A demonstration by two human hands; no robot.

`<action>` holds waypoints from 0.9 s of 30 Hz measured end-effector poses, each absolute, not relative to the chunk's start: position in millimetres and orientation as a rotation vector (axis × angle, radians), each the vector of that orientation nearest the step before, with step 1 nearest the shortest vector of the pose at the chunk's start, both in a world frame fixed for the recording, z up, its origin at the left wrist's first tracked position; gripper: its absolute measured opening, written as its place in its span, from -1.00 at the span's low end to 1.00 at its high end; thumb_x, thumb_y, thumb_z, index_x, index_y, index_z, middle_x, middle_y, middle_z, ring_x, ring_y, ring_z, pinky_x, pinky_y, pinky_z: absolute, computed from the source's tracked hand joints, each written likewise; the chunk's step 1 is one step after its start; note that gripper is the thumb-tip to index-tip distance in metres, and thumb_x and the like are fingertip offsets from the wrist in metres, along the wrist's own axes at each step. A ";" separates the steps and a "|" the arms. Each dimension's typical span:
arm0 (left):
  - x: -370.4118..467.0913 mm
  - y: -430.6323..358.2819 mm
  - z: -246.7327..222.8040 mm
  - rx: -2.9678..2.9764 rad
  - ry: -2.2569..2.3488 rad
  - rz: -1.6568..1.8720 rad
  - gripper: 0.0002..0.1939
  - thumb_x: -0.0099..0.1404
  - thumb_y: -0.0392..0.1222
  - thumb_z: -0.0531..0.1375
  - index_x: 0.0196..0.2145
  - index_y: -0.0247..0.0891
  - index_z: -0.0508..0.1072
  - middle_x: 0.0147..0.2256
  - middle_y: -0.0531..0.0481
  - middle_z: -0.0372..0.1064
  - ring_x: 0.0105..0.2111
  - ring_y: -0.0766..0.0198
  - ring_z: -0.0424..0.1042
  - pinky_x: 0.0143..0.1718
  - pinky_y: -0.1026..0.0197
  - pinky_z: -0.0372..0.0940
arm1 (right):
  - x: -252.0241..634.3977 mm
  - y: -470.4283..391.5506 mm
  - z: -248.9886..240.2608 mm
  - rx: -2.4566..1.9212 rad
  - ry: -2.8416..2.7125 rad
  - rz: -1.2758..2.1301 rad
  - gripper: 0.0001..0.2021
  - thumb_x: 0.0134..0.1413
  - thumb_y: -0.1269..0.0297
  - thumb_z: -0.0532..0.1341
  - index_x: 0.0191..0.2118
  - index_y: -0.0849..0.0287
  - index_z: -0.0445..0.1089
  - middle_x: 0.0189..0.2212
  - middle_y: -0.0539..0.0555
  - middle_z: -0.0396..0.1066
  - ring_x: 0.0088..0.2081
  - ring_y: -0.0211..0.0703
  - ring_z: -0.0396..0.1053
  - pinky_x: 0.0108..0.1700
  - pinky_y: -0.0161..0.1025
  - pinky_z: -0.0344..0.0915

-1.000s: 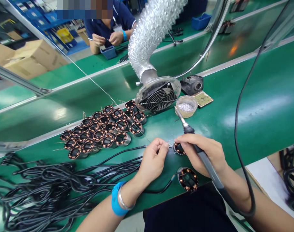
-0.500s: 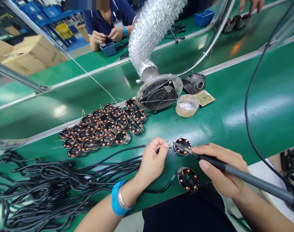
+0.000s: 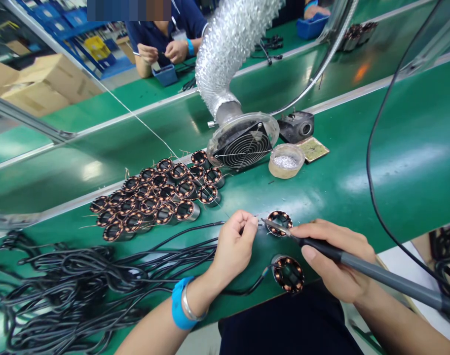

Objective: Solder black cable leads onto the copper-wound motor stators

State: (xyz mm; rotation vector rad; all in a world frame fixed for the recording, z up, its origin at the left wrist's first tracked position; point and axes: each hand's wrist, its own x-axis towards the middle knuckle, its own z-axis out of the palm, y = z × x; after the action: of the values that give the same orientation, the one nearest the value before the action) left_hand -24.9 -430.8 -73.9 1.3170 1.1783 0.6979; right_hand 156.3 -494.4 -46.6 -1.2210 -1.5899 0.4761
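Observation:
My left hand (image 3: 235,241) is closed in a pinch on a thin solder wire (image 3: 139,118), which comes down from the upper left. A black cable (image 3: 206,225) passes behind this hand. In my right hand (image 3: 338,261) is a soldering iron (image 3: 388,276), gripped like a pen. Its tip lies just right of my left fingertips, over the left rim of a copper-wound motor stator (image 3: 287,218). Whether tip and wire touch is too small to tell. Closer to me, a second stator (image 3: 299,276) has a black cable at its left side.
Several stators (image 3: 188,211) stand grouped at left behind a pile of black cables (image 3: 62,286). A fume extractor (image 3: 243,145), a tub of solder bits (image 3: 284,170), a sponge tray (image 3: 314,149) and an iron holder (image 3: 297,128) stand behind. A co-worker's hands (image 3: 176,51) are across the bench.
The soldering iron and my right hand have shifted slightly left, toward my left fingertips. My left hand stays almost still. Another person's hand at the top right has moved left to a blue bin.

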 end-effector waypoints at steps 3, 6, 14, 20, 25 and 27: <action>-24.8 -430.9 -73.8 1.317 1.177 0.710 -0.73 0.35 -0.03 0.07 -0.44 -0.23 0.26 -0.59 0.18 0.04 -0.57 0.39 0.00 -0.52 0.31 -0.01 | 155.6 -494.4 -46.9 -1.216 -1.597 0.482 -0.81 0.08 0.45 0.17 -0.20 0.18 0.48 -0.44 0.05 0.51 -0.55 -0.24 0.37 -0.55 -0.29 0.27; -25.4 -430.8 -73.9 1.311 1.178 0.710 -0.73 0.35 -0.03 0.08 -0.44 -0.24 0.26 -0.59 0.18 0.04 -0.57 0.39 0.01 -0.52 0.31 -0.01 | 155.7 -495.7 -49.0 -1.196 -1.546 0.456 -0.80 0.08 0.44 0.18 -0.17 0.16 0.48 -0.44 0.04 0.50 -0.57 -0.26 0.32 -0.58 -0.28 0.22; -25.4 -431.4 -73.4 1.298 1.189 0.705 -0.71 0.33 0.00 0.10 -0.45 -0.24 0.27 -0.59 0.18 0.04 -0.57 0.39 0.01 -0.52 0.32 -0.01 | 157.6 -495.6 -50.8 -1.166 -1.499 0.410 -0.77 0.08 0.43 0.20 -0.14 0.11 0.49 -0.46 0.03 0.48 -0.57 -0.22 0.32 -0.59 -0.25 0.20; -25.7 -431.5 -72.2 1.299 1.186 0.702 -0.71 0.33 0.00 0.10 -0.45 -0.24 0.27 -0.59 0.17 0.05 -0.57 0.39 0.02 -0.53 0.32 -0.01 | 157.1 -495.3 -51.6 -1.186 -1.508 0.402 -0.78 0.07 0.44 0.21 -0.16 0.12 0.49 -0.44 0.03 0.50 -0.53 -0.19 0.37 -0.55 -0.23 0.24; -25.4 -430.8 -72.5 1.291 1.175 0.704 -0.70 0.33 0.01 0.10 -0.45 -0.24 0.26 -0.60 0.19 0.03 -0.58 0.39 0.00 -0.53 0.32 -0.01 | 156.9 -495.5 -51.9 -1.171 -1.510 0.396 -0.78 0.07 0.45 0.20 -0.15 0.13 0.49 -0.43 0.04 0.51 -0.55 -0.22 0.34 -0.56 -0.24 0.22; -25.2 -430.5 -72.7 1.287 1.180 0.699 -0.70 0.32 0.01 0.10 -0.45 -0.24 0.26 -0.60 0.19 0.03 -0.58 0.39 0.00 -0.53 0.32 -0.01 | 156.8 -495.7 -51.7 -1.175 -1.513 0.402 -0.78 0.07 0.44 0.19 -0.16 0.12 0.49 -0.43 0.03 0.51 -0.56 -0.22 0.34 -0.57 -0.24 0.22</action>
State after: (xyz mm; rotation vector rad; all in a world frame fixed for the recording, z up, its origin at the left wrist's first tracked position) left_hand -25.2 -430.5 -72.7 1.2874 1.1796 0.6994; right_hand 156.8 -495.7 -51.7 -1.1754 -1.5133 0.4023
